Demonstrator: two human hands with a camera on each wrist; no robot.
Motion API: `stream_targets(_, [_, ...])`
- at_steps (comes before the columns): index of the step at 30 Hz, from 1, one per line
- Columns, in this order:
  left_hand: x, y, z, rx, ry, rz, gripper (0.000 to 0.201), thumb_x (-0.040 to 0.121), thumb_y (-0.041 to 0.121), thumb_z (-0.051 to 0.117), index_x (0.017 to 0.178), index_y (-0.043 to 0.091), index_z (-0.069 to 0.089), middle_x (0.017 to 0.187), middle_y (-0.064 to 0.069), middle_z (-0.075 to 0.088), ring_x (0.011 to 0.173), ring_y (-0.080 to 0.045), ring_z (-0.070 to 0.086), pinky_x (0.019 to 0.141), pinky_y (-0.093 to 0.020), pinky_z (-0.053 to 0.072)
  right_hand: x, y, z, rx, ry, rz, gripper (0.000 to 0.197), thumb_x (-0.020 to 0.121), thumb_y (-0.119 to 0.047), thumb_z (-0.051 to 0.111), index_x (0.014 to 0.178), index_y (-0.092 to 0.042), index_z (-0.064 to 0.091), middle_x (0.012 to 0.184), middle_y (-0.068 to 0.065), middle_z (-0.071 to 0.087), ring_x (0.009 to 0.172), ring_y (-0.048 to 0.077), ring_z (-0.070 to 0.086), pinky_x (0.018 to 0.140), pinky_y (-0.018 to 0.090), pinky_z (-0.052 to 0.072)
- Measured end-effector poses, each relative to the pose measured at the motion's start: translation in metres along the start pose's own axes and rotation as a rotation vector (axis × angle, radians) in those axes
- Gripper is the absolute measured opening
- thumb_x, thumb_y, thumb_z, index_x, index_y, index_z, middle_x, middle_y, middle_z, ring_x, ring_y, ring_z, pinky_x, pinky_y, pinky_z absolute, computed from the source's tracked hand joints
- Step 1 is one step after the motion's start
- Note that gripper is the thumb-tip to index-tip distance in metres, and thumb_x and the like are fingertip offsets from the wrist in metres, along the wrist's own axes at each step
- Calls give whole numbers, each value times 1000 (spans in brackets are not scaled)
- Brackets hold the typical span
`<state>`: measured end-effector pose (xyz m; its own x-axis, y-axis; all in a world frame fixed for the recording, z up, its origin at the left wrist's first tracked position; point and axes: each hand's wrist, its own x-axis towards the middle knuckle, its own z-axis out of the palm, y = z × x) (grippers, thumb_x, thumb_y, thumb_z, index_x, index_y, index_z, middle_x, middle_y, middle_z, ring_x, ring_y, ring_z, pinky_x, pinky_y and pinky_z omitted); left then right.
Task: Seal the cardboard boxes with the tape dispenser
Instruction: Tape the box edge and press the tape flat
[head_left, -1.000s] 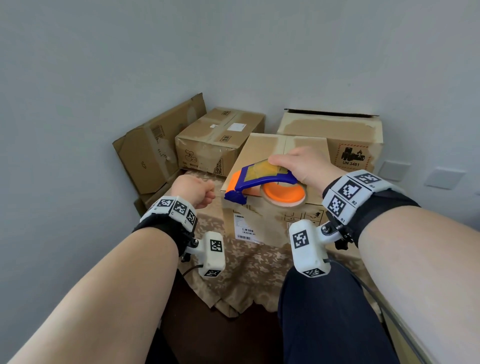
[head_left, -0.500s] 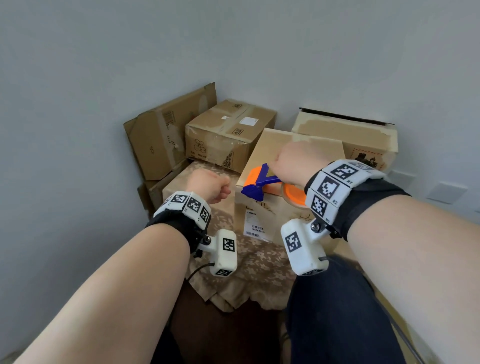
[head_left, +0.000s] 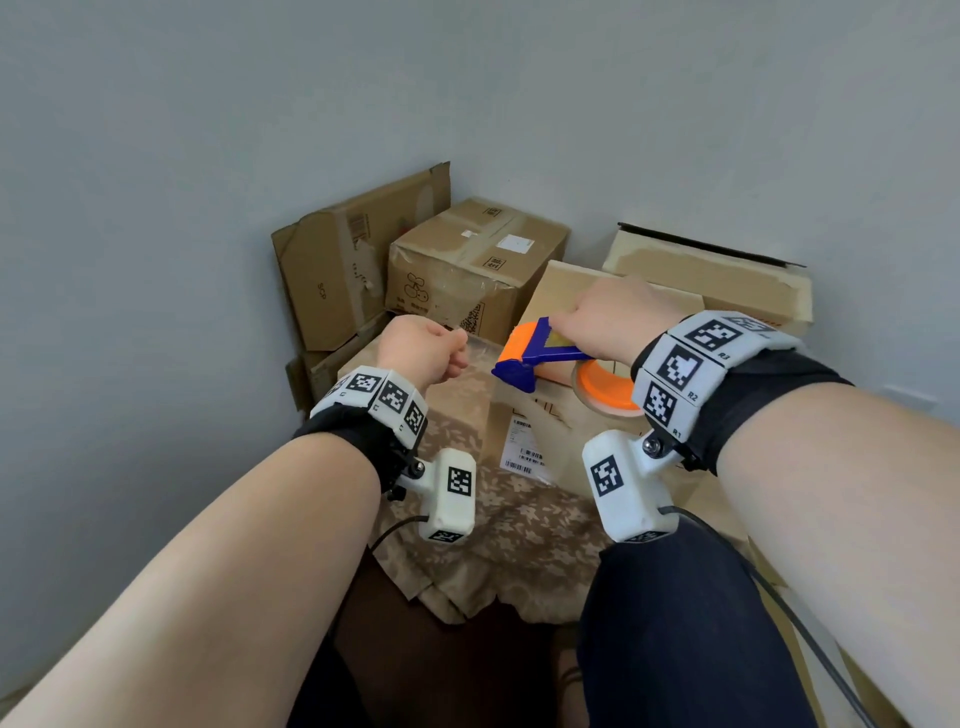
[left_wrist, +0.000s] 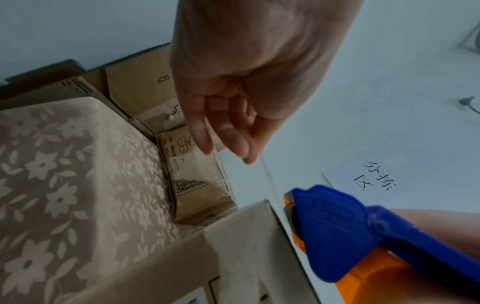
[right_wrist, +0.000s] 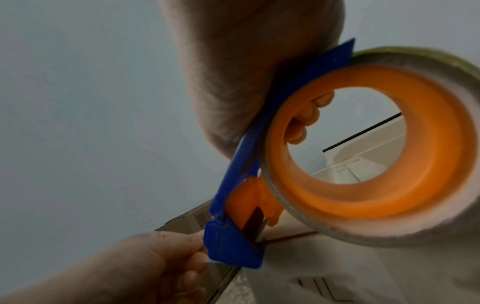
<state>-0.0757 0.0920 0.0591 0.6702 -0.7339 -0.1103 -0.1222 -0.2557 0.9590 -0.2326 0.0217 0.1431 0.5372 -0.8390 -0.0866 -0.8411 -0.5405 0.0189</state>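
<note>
My right hand (head_left: 608, 322) grips the blue and orange tape dispenser (head_left: 540, 356) over the near left corner of a pale cardboard box (head_left: 545, 431). In the right wrist view its fingers (right_wrist: 303, 123) curl through the orange core (right_wrist: 439, 164). My left hand (head_left: 423, 351) hovers left of the dispenser's nose and pinches the end of a clear tape strip (left_wrist: 265, 174). The strip runs from those fingertips (left_wrist: 241, 148) to the blue nose (left_wrist: 337, 226). The box's top flaps lie closed under the dispenser.
The box stands on a floral cloth (head_left: 519, 519). Behind it sit a taped brown box (head_left: 467, 260), flattened cardboard (head_left: 332, 270) leaning on the grey wall, and a pale box (head_left: 701, 270) at the back right. My dark-trousered legs (head_left: 675, 623) are below.
The dispenser has swung so its nose points left at the box's corner. My left hand has drawn apart from it, and a short clear tape strip now spans the gap.
</note>
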Motion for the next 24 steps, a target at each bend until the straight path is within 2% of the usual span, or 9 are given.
stream_targets(2, [-1,3,1,14,-16,0,27,93,18,58,71,6,66,69,-9,66,59,-16,59,74,-31,56,-7,-3,-4,13,-26,11,17,97,-25,46,82,-16,51,68,-1,42,57,10,39,44,13,36])
stream_targets(3, [-1,4,2,22,-25,2,26,94,18,57,72,5,66,69,-9,65,59,-16,58,74,-31,56,-8,-4,-7,-9,-46,-12,13,95,-23,49,86,-15,53,68,-1,41,57,10,39,40,15,35])
stream_targets(5, [0,3,4,24,-42,-6,27,94,18,57,72,5,65,67,-8,64,57,-15,57,75,-32,56,-5,-6,-8,-69,-57,-14,12,94,-16,47,100,-14,58,69,-1,41,59,12,40,46,23,30])
stream_targets(8, [3,-1,7,14,-45,-41,27,94,17,57,70,6,64,65,-8,64,55,-15,55,78,-35,56,2,-3,-3,-149,-88,10,25,94,-14,43,112,-14,61,69,-1,41,69,17,46,51,25,28])
stream_targets(14, [3,-8,10,29,-78,-120,18,93,13,57,82,1,65,68,-8,63,56,-15,54,80,-34,55,2,-9,-5,-247,-142,4,18,97,-15,43,106,-13,59,69,0,42,58,13,39,51,23,29])
stream_targets(18, [4,-17,13,11,-115,-158,20,92,11,57,73,6,58,68,-9,62,57,-17,54,81,-35,53,0,-21,-2,-272,-132,21,14,94,-23,49,85,-13,53,75,5,46,65,20,45,67,30,45])
stream_targets(21, [3,-27,14,-2,-139,-138,17,90,13,60,75,6,62,68,-8,65,58,-17,57,76,-35,54,7,-37,5,-317,-188,7,19,100,-14,43,97,-5,59,68,3,36,55,13,33,51,22,30])
stream_targets(22, [3,-30,13,-9,-146,-136,16,89,14,61,75,7,64,67,-8,66,57,-17,57,74,-35,54,9,-44,6,-317,-177,7,17,100,-13,43,95,-6,58,69,3,37,57,14,36,53,21,32])
stream_targets(24, [3,-34,14,-21,-162,-141,14,88,13,60,76,8,64,66,-7,66,56,-17,57,70,-33,53,8,-47,12,-308,-145,28,16,98,-11,43,98,-10,59,76,4,45,72,20,48,70,28,38])
